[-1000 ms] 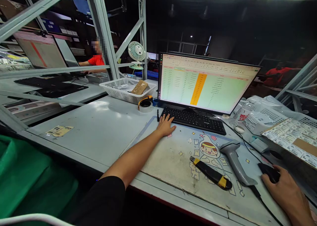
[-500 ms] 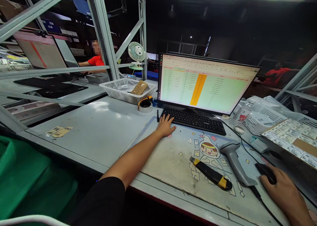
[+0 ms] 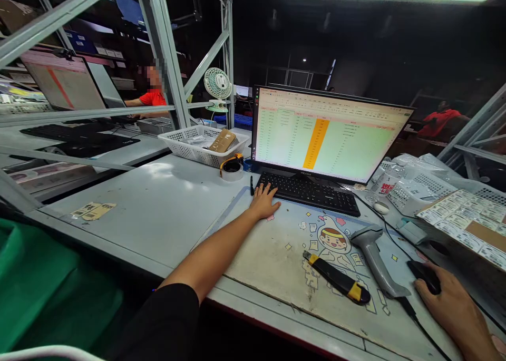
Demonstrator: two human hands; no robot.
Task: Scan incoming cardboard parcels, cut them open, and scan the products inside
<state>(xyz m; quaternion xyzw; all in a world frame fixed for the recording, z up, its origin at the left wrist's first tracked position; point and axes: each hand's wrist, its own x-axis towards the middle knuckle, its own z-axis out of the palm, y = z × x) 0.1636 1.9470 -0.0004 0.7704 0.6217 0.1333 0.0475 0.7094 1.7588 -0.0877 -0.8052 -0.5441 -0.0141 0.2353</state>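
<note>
My left hand [image 3: 264, 201] rests with its fingers spread on the left end of the black keyboard [image 3: 316, 195]. At the right, my right hand [image 3: 450, 292] is wrapped over a black computer mouse [image 3: 425, 276]. Behind the keyboard a monitor [image 3: 288, 132] shows a spreadsheet with an orange column. On the printed desk mat [image 3: 269, 261], between the hands, lie a black and yellow utility knife [image 3: 336, 277] and a grey barcode scanner [image 3: 375, 261] with its cable running toward the front edge.
A white basket [image 3: 185, 147] with a brown packet stands left of the monitor, beside tape rolls [image 3: 232, 170]. Label sheets [image 3: 466, 224] and white baskets [image 3: 411, 197] crowd the right side. Metal frame bars [image 3: 166, 50] rise at left. Two people in red are farther back.
On the monitor, some cell text in the spreadsheet has changed and the rows look shifted. Both hands stay where they were.
</note>
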